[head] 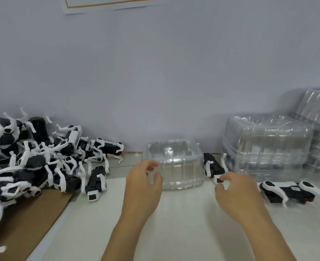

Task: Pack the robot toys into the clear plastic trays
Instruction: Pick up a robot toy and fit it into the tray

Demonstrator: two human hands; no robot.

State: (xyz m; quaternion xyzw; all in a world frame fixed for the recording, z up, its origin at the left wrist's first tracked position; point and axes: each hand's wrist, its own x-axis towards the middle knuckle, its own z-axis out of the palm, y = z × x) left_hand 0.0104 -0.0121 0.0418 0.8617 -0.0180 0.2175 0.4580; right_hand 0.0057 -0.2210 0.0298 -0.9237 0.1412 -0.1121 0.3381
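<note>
Both hands are hovering slack, holding nothing: left hand [143, 187] at the clear tray's [181, 174] nine o'clock, right hand [234, 191] nearing the three o'clock robot toy [212, 167], likely to load it.

A clear plastic tray [174, 162] sits open side up at the middle of the bench, holding nothing. Just right of it a black-and-white robot toy [212, 166] lies on its side; another [291, 191] lies farther right. A heap of the same toys [33, 157] covers the left. Stacks of clear trays [268, 144] stand at the right, mouths down.
</note>
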